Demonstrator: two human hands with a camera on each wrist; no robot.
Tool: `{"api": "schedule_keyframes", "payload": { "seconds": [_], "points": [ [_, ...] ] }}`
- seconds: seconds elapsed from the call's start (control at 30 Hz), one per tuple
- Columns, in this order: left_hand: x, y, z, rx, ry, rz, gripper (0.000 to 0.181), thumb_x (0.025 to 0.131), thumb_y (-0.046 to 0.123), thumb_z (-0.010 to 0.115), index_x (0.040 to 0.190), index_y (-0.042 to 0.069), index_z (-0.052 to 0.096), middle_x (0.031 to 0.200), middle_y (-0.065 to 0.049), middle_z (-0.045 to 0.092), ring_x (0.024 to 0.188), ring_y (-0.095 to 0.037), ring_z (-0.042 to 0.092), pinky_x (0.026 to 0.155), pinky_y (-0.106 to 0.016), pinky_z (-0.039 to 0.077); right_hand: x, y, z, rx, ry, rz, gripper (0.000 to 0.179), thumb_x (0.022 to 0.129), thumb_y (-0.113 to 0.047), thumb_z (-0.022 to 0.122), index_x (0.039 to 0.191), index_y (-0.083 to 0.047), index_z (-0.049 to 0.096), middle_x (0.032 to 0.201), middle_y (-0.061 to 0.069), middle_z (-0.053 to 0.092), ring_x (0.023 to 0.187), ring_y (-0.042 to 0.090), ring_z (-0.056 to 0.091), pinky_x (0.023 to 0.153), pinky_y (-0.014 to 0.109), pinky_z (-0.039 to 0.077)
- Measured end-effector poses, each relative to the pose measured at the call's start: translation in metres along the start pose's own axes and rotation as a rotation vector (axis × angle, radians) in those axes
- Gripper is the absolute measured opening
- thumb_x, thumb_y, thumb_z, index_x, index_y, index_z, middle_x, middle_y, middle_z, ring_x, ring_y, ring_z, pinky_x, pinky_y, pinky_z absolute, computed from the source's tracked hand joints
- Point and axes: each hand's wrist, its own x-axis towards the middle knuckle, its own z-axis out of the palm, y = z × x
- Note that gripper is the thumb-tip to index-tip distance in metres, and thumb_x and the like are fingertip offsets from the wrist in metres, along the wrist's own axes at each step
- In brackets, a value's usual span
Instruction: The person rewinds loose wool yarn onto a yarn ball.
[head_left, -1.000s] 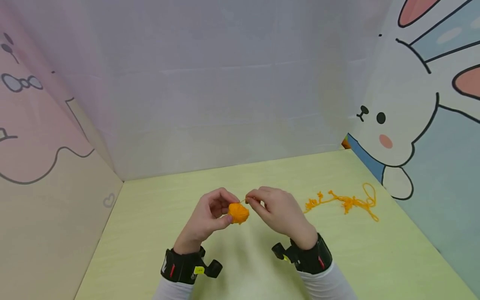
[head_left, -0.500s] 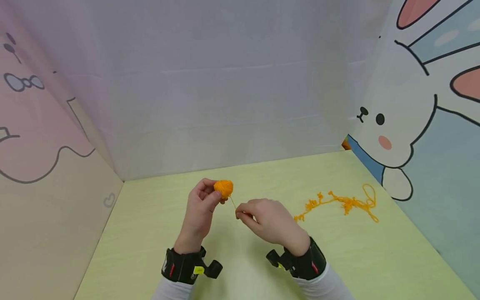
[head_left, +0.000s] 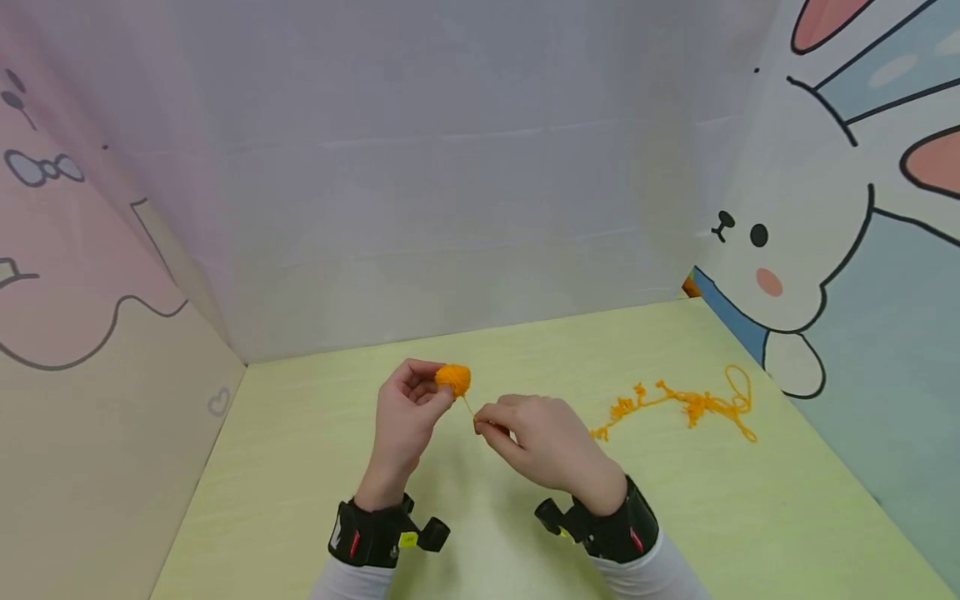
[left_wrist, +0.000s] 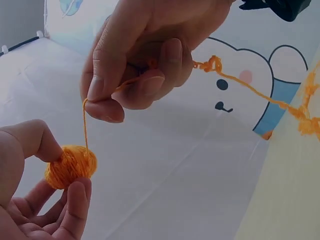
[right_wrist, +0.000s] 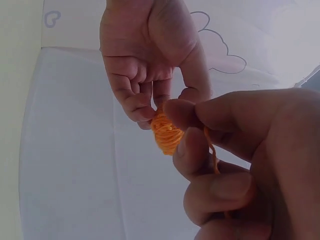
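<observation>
A small orange ball of yarn (head_left: 453, 379) is held up over the table by my left hand (head_left: 405, 417), thumb and fingertips pinching its sides. In the left wrist view, the wound ball (left_wrist: 71, 167) shows its wraps, and one strand (left_wrist: 85, 125) rises taut from it to my right hand (left_wrist: 140, 55). There the thumb and index finger pinch the strand, and the yarn runs on through the curled fingers. My right hand (head_left: 536, 442) sits just right of the ball in the head view. In the right wrist view its fingers partly cover the ball (right_wrist: 166, 132).
A loose, knotted length of orange yarn (head_left: 697, 406) trails across the right side of the pale yellow table (head_left: 300, 467). A whitish curtain (head_left: 450, 208) stands behind the table, with printed cartoon panels at left and right, the right one showing a rabbit (head_left: 802, 250).
The ball has gone up and left with my left hand since a second ago. My right hand has dropped slightly and moved left, the strand now slanting down to it.
</observation>
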Motion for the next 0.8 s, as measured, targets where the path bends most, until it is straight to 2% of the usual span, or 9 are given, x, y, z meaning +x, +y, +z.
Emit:
{"api": "schedule_keyframes", "payload": {
  "seconds": [0.37, 0.5, 0.63, 0.8],
  "points": [
    [-0.002, -0.001, 0.002, 0.116, -0.092, 0.027, 0.029, 0.081, -0.008, 0.068, 0.108, -0.001, 0.062, 0.1, -0.019, 0.064, 0.078, -0.028, 0.061, 0.069, -0.02, 0.058, -0.001, 0.008, -0.004, -0.012, 0.094, 0.023, 0.01, 0.096, -0.023, 0.062, 0.096, -0.023, 0.072, 0.079, -0.015, 0.06, 0.06, 0.001, 0.046, 0.048, 0.021, 0.042],
    [-0.003, -0.001, 0.002, 0.151, -0.142, 0.024, 0.028, 0.082, -0.005, 0.069, 0.108, 0.002, 0.063, 0.098, -0.017, 0.065, 0.077, -0.027, 0.06, 0.067, -0.02, 0.057, -0.001, 0.011, -0.007, -0.033, 0.138, 0.04, 0.009, 0.096, -0.024, 0.063, 0.097, -0.022, 0.072, 0.08, -0.014, 0.061, 0.06, 0.002, 0.046, 0.048, 0.021, 0.042],
    [-0.004, 0.0, 0.001, 0.179, -0.227, -0.003, 0.026, 0.082, -0.003, 0.069, 0.106, 0.004, 0.064, 0.096, -0.014, 0.066, 0.075, -0.027, 0.06, 0.066, -0.021, 0.056, -0.001, 0.014, -0.007, -0.058, 0.193, 0.041, 0.009, 0.095, -0.024, 0.065, 0.099, -0.02, 0.072, 0.08, -0.011, 0.061, 0.058, 0.003, 0.045, 0.046, 0.021, 0.042],
    [-0.006, 0.003, 0.001, 0.183, -0.379, -0.031, 0.027, 0.081, -0.003, 0.069, 0.105, 0.006, 0.064, 0.096, -0.013, 0.066, 0.073, -0.026, 0.062, 0.068, -0.025, 0.058, 0.0, 0.018, -0.006, -0.065, 0.258, 0.02, 0.009, 0.094, -0.025, 0.069, 0.098, -0.019, 0.072, 0.081, -0.009, 0.061, 0.058, 0.003, 0.044, 0.045, 0.021, 0.043]
  ]
}}
